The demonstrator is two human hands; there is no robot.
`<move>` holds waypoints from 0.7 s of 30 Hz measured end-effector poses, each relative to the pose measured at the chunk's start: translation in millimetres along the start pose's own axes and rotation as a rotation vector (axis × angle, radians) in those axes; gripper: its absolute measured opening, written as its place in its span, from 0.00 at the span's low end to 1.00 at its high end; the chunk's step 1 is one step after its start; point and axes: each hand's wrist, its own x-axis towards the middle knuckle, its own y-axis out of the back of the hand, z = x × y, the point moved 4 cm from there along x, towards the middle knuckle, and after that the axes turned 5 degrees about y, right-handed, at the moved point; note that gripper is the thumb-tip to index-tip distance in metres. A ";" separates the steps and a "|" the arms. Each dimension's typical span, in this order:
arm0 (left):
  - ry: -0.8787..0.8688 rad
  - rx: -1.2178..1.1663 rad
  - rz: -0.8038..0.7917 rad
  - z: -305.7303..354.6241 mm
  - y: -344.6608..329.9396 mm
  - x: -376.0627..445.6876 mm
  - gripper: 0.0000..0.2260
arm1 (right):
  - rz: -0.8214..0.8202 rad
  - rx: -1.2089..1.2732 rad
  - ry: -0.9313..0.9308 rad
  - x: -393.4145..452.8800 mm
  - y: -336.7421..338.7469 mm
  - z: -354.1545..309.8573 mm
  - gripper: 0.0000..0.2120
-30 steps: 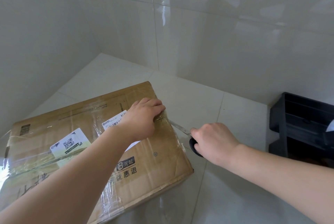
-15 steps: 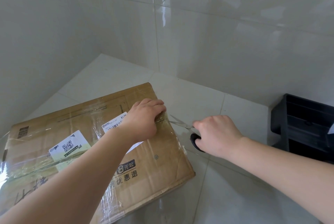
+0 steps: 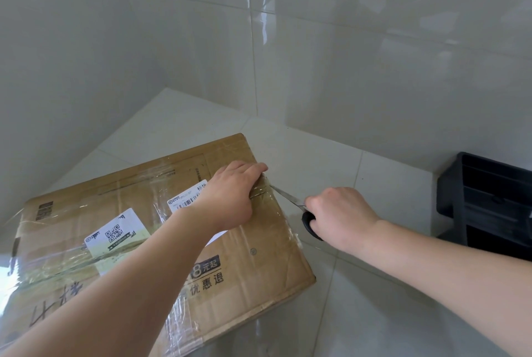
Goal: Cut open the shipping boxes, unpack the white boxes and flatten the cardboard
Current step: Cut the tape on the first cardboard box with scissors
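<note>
A brown taped shipping box (image 3: 247,258) with white labels lies flat on the pale tiled floor. My left hand (image 3: 230,192) rests on its top near the far right edge, fingers bent over the taped seam. My right hand (image 3: 339,218) grips the black handle of a pair of scissors (image 3: 288,199). The blades point left, and their tip meets the tape at the box's right edge, just under my left fingertips. No white boxes are in sight.
A black plastic rack (image 3: 486,201) stands on the floor at the right, against the glossy tiled wall (image 3: 345,54). Two walls meet in a corner behind the box. Bare floor tiles (image 3: 374,313) lie in front and to the right.
My right hand has shifted slightly up and left, and the scissor tip now sits against the taped seam. My left hand and the box have stayed in place.
</note>
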 end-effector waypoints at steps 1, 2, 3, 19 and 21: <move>-0.003 0.000 0.000 -0.2 0.1 -0.1 0.35 | 0.014 -0.002 -0.001 -0.4 -0.1 0.1 0.03; -0.006 0.001 -0.001 -0.3 0.2 -0.4 0.35 | 0.033 -0.003 -0.002 -0.8 -0.1 0.2 0.03; -0.010 0.001 -0.001 -0.4 0.2 -0.8 0.35 | 0.057 -0.007 -0.003 -1.0 0.7 0.6 0.03; -0.005 0.018 -0.017 -2.7 1.1 0.0 0.36 | 0.181 -0.051 -0.054 -7.1 9.8 4.8 0.10; -0.003 0.015 -0.018 -2.9 1.2 0.5 0.36 | 0.179 -0.063 -0.060 -3.9 10.7 6.5 0.11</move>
